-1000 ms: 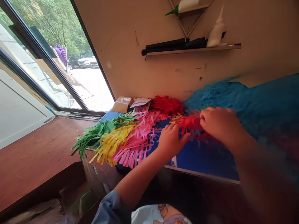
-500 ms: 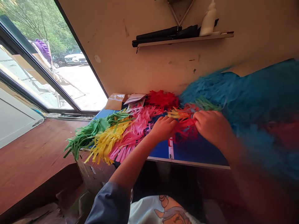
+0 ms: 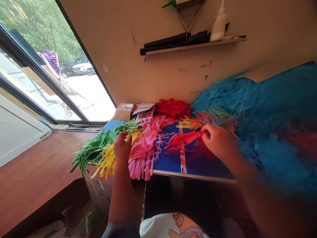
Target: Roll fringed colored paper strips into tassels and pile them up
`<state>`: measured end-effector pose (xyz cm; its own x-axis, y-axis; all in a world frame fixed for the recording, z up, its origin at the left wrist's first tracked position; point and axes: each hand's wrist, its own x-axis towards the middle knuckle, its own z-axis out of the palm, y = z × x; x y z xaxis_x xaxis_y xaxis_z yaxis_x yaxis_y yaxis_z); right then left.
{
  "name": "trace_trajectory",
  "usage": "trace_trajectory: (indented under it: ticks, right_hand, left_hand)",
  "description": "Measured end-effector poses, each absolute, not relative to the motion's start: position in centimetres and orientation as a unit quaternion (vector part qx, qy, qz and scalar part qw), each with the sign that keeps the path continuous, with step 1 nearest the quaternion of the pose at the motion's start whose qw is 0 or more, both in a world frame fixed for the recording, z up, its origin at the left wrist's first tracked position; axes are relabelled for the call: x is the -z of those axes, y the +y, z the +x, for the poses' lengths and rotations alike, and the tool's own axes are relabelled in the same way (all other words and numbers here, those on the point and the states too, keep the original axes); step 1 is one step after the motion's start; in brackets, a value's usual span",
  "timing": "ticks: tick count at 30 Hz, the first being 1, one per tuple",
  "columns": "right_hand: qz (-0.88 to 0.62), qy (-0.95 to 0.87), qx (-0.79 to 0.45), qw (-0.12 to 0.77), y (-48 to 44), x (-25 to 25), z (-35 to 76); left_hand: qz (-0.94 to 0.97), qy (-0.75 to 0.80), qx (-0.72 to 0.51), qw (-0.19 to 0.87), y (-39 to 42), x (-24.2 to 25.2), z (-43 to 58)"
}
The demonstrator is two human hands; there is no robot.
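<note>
My right hand (image 3: pixel 218 140) pinches one end of a red paper tassel (image 3: pixel 184 138), whose cut strips trail left over the blue table. My left hand (image 3: pixel 122 145) is over the yellow tassel (image 3: pixel 109 157), its fingers loosely bent with a gap between thumb and forefinger. Whether it touches the strips is unclear. A green tassel (image 3: pixel 96 145) lies just left of that hand and pink tassels (image 3: pixel 145 148) to its right. Behind my right hand lie orange and pale green strips (image 3: pixel 198 119).
A red fringe heap (image 3: pixel 173 107) sits against the wall near a brown envelope (image 3: pixel 123 111). Blue fringe (image 3: pixel 267 96) fills the right side. Above runs a shelf (image 3: pixel 198 45) with a white bottle (image 3: pixel 219 26). A cardboard box (image 3: pixel 99 188) stands below the table's left end.
My left hand has moved left from the red tassel to the yellow one. My right hand has stayed near its place, and the red tassel now stretches out from it.
</note>
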<state>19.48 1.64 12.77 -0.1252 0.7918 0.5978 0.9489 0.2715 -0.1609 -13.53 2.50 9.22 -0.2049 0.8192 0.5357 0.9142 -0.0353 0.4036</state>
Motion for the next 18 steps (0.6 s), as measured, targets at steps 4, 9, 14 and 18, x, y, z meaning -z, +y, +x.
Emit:
trace_trajectory:
  ticks: [4, 9, 14, 18]
  right_hand:
    - [-0.579, -0.748, 0.132, 0.296, 1.3, -12.6, 18.3]
    - [-0.558, -0.761, 0.149, 0.295, 1.1, -12.3, 17.8]
    - [-0.529, -0.718, 0.308, 0.33, -1.9, -11.5, 17.6]
    - [-0.452, -0.766, 0.206, 0.408, -4.1, -8.7, 14.9]
  left_hand:
    - [-0.743, -0.549, 0.378, 0.049, 0.5, -11.4, -7.4]
    - [-0.859, -0.451, 0.232, 0.065, 1.0, -12.7, 3.1]
    - [-0.867, -0.47, 0.124, 0.109, 3.3, -13.7, 3.7]
    - [-0.872, -0.46, 0.111, 0.126, 3.4, -15.5, 2.6]
